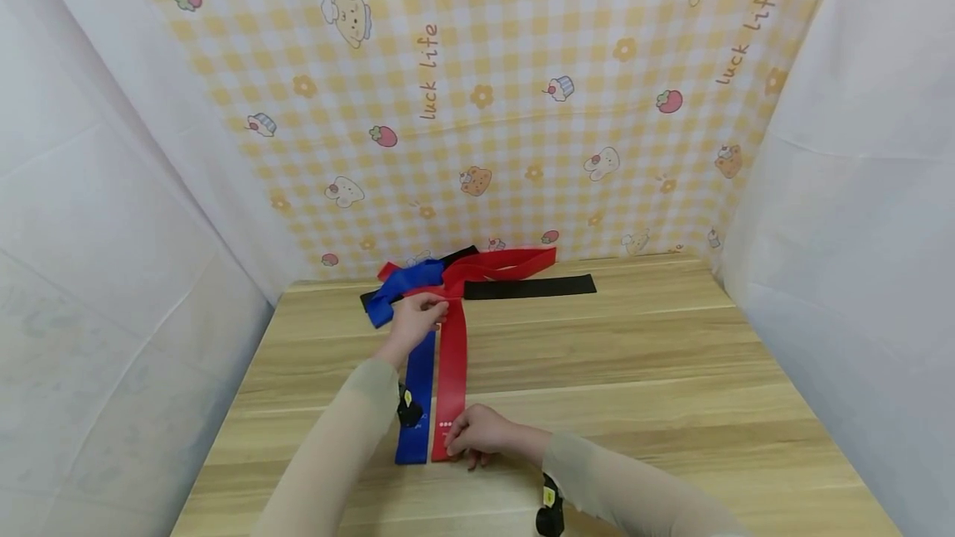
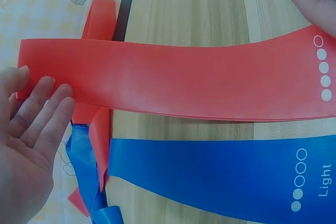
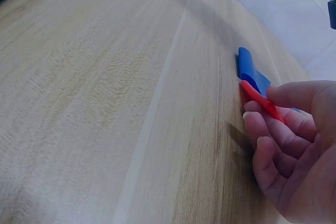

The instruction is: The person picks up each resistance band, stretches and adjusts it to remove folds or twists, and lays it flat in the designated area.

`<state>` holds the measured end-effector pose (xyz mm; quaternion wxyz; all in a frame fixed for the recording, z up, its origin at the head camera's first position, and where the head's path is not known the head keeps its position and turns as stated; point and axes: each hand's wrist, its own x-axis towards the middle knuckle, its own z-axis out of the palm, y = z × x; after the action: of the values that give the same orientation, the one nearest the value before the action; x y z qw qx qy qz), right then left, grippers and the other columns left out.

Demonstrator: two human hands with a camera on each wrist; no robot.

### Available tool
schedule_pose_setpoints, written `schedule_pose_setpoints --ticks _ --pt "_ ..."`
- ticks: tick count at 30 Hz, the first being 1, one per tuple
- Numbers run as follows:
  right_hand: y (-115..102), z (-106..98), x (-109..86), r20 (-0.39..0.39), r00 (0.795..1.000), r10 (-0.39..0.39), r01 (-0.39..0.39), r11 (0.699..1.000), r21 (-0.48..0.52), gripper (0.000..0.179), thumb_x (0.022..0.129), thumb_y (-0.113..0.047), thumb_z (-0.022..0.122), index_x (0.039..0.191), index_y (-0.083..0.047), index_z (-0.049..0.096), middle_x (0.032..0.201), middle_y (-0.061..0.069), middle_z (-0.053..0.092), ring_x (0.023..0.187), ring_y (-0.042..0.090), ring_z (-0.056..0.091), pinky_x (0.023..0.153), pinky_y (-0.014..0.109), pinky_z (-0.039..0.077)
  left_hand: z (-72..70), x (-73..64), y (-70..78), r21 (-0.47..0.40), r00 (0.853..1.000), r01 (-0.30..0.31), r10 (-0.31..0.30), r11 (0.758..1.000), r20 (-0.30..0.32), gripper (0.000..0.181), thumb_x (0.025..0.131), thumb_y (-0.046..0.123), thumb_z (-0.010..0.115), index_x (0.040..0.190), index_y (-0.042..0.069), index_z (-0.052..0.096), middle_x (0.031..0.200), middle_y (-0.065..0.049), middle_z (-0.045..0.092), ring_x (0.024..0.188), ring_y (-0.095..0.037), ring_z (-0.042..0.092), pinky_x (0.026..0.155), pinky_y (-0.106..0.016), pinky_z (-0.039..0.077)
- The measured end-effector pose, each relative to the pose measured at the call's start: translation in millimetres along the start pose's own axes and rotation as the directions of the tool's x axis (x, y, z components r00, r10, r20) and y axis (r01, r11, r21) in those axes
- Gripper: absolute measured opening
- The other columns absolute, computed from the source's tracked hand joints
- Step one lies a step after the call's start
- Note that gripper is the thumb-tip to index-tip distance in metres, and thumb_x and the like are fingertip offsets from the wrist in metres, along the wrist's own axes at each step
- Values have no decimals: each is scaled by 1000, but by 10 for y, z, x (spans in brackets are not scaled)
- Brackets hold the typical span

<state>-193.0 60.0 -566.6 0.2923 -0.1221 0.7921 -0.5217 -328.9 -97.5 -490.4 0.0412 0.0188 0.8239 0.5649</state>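
A flat red resistance band [image 1: 453, 363] lies lengthwise on the table, with a row of white dots near its close end. My left hand [image 1: 414, 320] pinches its far end, thumb and fingertips at the edge in the left wrist view. At the close end, my right hand [image 3: 299, 140] grips the red band between thumb and fingers. Beside it on the left runs a blue resistance band [image 2: 210, 174] marked "Light", its far part partly covered by my left hand and wrist in the head view.
Behind my left hand lies a pile: a crumpled blue band [image 1: 410, 278], a looped red band [image 1: 522, 259] and a black band [image 1: 530, 287] stretching right. A checked cloth [image 1: 522, 131] hangs at the back of the wooden table [image 1: 634, 371], with white sheets on both sides.
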Motion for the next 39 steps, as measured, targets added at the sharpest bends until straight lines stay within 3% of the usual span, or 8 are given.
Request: schedule_pose_setpoints --ticks 8,20,31,39 --pt "18 -3 2 10 1000 -12 12 1000 -17 9 82 -2 71 75 -7 70 60 4 65 38 11 51 35 21 37 20 -3 -62 -9 1000 2 -2 1000 15 20 96 19 63 107 3 69 94 -12 69 88 -29 68 82 -48 53" --pt "53 -11 13 14 1000 -25 25 999 -21 11 83 -2 71 75 -10 69 59 4 64 36 10 50 33 20 37 29 -23 -32 20 1000 27 -28 999 11 22 96 21 63 108 4 69 97 -13 69 91 -30 66 85 -50 52" --pt "85 -37 39 51 998 -37 40 998 -55 12 85 -4 69 76 -12 69 58 -1 63 36 6 49 34 19 38 86 9 -89 87 1000 8 -7 996 -21 20 94 21 65 104 5 71 94 -13 70 88 -30 67 72 -33 56" --pt "86 -36 43 36 999 -21 23 998 -61 13 84 -5 72 74 -13 69 58 2 63 36 9 49 33 19 38 107 26 -178 121 999 25 -21 992 -30 21 94 22 66 106 6 71 91 -7 70 86 -26 67 73 -33 55"
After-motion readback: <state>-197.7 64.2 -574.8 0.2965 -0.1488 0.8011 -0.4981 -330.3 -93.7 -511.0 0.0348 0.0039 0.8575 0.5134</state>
